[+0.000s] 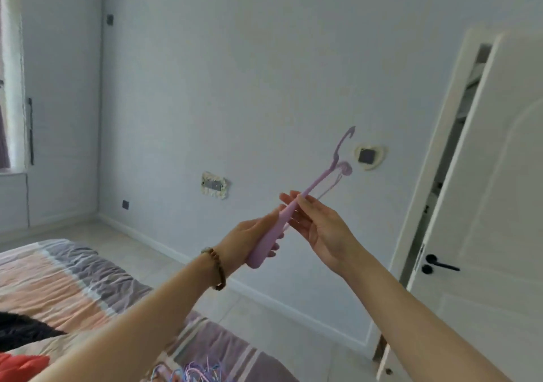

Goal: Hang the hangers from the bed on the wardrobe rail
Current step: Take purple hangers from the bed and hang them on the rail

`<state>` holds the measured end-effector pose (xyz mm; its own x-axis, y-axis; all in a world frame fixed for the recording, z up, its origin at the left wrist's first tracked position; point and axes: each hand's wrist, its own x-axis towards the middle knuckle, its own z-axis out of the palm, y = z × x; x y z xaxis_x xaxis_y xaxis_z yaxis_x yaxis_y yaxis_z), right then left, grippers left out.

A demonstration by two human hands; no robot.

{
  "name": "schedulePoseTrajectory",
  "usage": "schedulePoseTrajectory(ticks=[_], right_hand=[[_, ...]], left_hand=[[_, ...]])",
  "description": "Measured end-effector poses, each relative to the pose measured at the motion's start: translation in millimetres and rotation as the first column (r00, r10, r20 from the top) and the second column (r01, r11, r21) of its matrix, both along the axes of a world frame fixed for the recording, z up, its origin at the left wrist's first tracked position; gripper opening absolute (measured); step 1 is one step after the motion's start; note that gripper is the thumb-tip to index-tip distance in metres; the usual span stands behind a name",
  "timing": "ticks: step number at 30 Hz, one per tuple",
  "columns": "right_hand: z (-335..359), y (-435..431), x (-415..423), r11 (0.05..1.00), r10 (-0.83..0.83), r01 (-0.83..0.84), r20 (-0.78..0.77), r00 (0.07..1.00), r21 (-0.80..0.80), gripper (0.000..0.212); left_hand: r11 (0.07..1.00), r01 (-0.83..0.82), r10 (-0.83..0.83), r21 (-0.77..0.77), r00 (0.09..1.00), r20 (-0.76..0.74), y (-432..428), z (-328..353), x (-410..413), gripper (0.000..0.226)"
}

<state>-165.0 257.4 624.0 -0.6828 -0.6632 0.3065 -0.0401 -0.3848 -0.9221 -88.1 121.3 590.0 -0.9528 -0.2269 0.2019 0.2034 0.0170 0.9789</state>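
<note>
Nearest, at the bottom edge and well below both grips, thin coloured loops (194, 371) lie on the bed (73, 279) (too blurred to say whether they are more hangers). The bed's striped cover spreads away to the left of the left forearm.

The left grip (249, 234), with 1 bead bracelet (217, 270) at its wrist, is curled round the broad lower end of a lilac hanger (318, 180). The hanger is held in the air edge-on and slants up and away to the right of this grip.

The right grip (320, 226) meets the hanger just above the left one, the 2 close together. Its fingers (289, 198) are stretched almost straight along the shaft. Whether they pinch it or only touch it, I cannot tell.

Beyond the right grip the shaft thins into the hook, with a fainter lilac curl just beside it, too blurred to identify.

Farther off, on the wall behind the hook, sits a switch (367, 156), and a socket (214, 186) is above the left grip. To the right of the right grip stands a white door (484, 205) with a black handle (440, 265), slightly ajar.
</note>
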Motion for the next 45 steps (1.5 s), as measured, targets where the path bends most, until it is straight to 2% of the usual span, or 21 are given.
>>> schedulePoseTrajectory(ticks=[3, 5, 9, 12, 15, 18, 23, 33, 37, 43, 45], right_hand=[[47.4, 53.0, 15.1, 0.996, -0.091, 0.091, -0.101, 0.991, -0.009, 0.019], [74.0, 89.2, 28.2, 0.98, -0.193, 0.199, -0.193, 0.962, 0.015, 0.017], [113.8, 161.9, 57.4, 0.881, -0.446, 0.473, -0.329, 0.832, 0.004, 0.012], [131.2, 220.2, 77.5, 0.785, -0.593, 0.619, -0.344, 0.728, -0.044, 0.013], [142.0, 280.3, 96.7, 0.679, -0.711, 0.728, -0.333, 0.62, -0.095, 0.014], [148.9, 341.5, 118.8, 0.575, -0.792, 0.809, -0.332, 0.513, -0.121, 0.022], [156.4, 443.4, 153.9, 0.406, -0.88, 0.904, -0.326, 0.346, -0.137, 0.022], [174.2, 640.7, 192.0, 0.17, -0.942, 0.972, -0.316, 0.111, -0.164, 0.015], [183.2, 708.8, 198.6, 0.039, -0.97, 0.98, -0.242, -0.01, -0.196, 0.031], [188.4, 799.1, 187.3, -0.24, -0.92, 0.928, -0.238, -0.311, -0.287, 0.094], [191.5, 824.1, 184.7, -0.301, -0.888, 0.909, -0.263, -0.378, -0.289, 0.096]], left_hand=[[0.966, 0.249, -0.253, 0.073, 0.967, 0.04, 33.2, 46.7, 1.9, 0.048], [0.933, 0.36, -0.359, -0.014, 0.932, 0.047, 59.2, 72.7, 0.9, 0.051], [0.913, 0.335, -0.36, -0.234, 0.93, -0.074, 121.2, 119.2, -1.1, 0.051], [0.874, 0.37, -0.433, -0.314, 0.887, -0.16, 178.0, 145.7, 1.8, 0.049], [0.829, 0.415, -0.518, -0.374, 0.823, -0.235, 239.0, 161.7, 2.6, 0.037], [0.781, 0.477, -0.6, -0.404, 0.753, -0.271, 306.0, 171.2, 1.6, 0.037], [0.698, 0.601, -0.713, -0.391, 0.635, -0.297, 421.3, 178.3, 6.3, 0.033], [0.603, 0.731, -0.789, -0.321, 0.485, -0.377, 643.6, 190.7, 21.8, 0.029], [0.607, 0.737, -0.778, -0.298, 0.474, -0.412, 724.7, 193.0, 25.9, 0.03], [0.634, 0.732, -0.742, -0.251, 0.483, -0.465, 825.8, 198.8, 41.3, 0.03], [0.635, 0.727, -0.74, -0.261, 0.474, -0.478, 851.1, 202.2, 46.4, 0.028]])
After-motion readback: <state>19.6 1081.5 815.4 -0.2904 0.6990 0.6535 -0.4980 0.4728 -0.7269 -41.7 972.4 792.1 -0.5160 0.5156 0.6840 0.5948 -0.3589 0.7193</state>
